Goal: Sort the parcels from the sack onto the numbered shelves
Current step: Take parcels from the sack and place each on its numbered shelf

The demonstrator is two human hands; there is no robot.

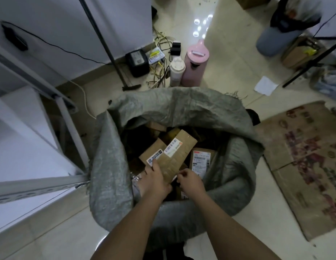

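Parcels of brown cardboard are piled inside a grey woven sack [163,109], which stands open on the tiled floor [229,59] with its rim folded back. One long flat parcel [177,154] is held above the pile, tilted, with a white barcode label [172,147] on its upper face. It is gripped at its near end by the left hand [156,180], the thumb laid on top and the fingers curled underneath. The right hand [190,180] is seen just beside the same end; its fingers are curled, and they seem to pinch the parcel's corner, though contact cannot be made out for certain. A smaller labelled box [153,153] lies under the held parcel to the left, and another labelled box [202,159] stands against the sack's right wall. White metal shelves [32,186] are seen at the left edge, close to the sack. Beyond the sack, a pink flask [195,66] and a white bottle [177,73] stand together on the floor, touching or nearly so, beside a tangle of cables [159,72]. Flattened printed cardboard [306,166] is spread on the floor to the right.
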